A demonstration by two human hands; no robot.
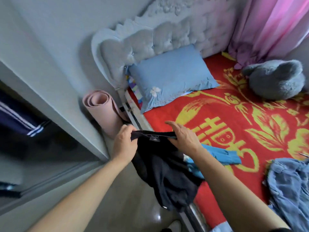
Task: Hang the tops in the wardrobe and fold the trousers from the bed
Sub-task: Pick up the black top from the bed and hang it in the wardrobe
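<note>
While the dark garment (167, 173) hangs over the edge of the bed (234, 131), its upper band is stretched between both hands, and a small sewn label (154, 139) shows at the middle of that band. The left hand (124, 141) grips the band's left end, its fingers (129, 131) curled round the cloth. The right hand (184, 136) lies over the band's right end with its fingers fairly straight and pointing away. Its thumb is hidden under the cloth, so I cannot tell whether it pinches the band or merely supports it. The rest of the garment droops in loose folds between the forearms, partly over the floor and partly against the bed's side.

The cloth looks soft, limp and light, probably a knit. It will sag wherever it is not held and has no stiffness of its own. Whether it is a top or trousers is not clear from this view; the label suggests a neckline or a waistband. Either way the band is the sound place to hold, one hand near each end, so the body falls straight below. The open wardrobe (50, 97) stands just to the left, with striped dark clothing (21, 121) inside. A bright blue top (224, 155) and a pale denim garment (291, 190) lie on the bed.
</note>
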